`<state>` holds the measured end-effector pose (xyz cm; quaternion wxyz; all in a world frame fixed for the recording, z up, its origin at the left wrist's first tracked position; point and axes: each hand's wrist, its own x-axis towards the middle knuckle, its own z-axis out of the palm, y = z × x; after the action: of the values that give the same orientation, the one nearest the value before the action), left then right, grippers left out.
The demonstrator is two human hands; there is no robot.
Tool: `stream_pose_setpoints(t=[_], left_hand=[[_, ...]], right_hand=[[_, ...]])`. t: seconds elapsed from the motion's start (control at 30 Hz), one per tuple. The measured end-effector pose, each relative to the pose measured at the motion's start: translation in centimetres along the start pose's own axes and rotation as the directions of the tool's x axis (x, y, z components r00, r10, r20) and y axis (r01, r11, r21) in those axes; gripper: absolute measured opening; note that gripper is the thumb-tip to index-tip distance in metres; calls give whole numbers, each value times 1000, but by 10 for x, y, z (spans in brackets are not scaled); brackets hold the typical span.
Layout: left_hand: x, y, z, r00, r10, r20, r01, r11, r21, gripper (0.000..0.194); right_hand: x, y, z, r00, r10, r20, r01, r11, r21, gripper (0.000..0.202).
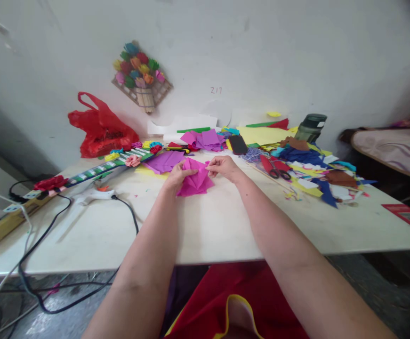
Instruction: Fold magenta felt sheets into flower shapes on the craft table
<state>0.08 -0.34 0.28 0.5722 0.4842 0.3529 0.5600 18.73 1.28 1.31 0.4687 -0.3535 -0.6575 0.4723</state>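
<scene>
Creased magenta paper [195, 181] spreads just above the middle of the table. My left hand [178, 175] grips its left side, with the thumb lying over the top. On the opposite side, my right hand [222, 168] pinches the paper's right edge between thumb and fingertips. Behind my left hand lies a pile of purple paper sheets [165, 161]. More purple and pink pieces [208, 140] lie farther back, next to a dark phone [238, 144].
Red-handled scissors [275, 170] and heaped paper scraps [317, 165] lie right, below a bottle [310, 127]. A white glue gun [97, 194] with a black cord [130, 212], a flower-trimmed strip [102, 165] and a red bag [102, 127] occupy the left.
</scene>
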Motion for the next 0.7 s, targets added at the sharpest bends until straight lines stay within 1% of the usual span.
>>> stream_pose_setpoints(t=[0.17,0.4,0.5,0.57,0.63,0.7], left_hand=[[0,-1,-1,1000,23,16,-22,1000,-11,34],[2,-2,-1,1000,17,-16,-16,997,75,43],[2,-4,-2,999,24,-22,-22,997,76,42],[3,-4,-2,1000,17,-22,-16,998,67,41],[3,-4,-2,999,6,-31,-5,999,54,41],[3,-4,-1,999,0,-42,2,999,45,40]], right_hand=[[1,-2,3,1000,-4,-27,3,1000,-16,36],[3,-2,6,997,-13,-76,10,999,-41,34],[2,-4,5,997,19,-68,-21,999,-29,35],[1,-4,2,995,57,-77,-56,998,14,44],[1,-3,-2,989,115,-90,-109,991,74,44],[1,-1,-5,984,168,-51,-161,980,119,43]])
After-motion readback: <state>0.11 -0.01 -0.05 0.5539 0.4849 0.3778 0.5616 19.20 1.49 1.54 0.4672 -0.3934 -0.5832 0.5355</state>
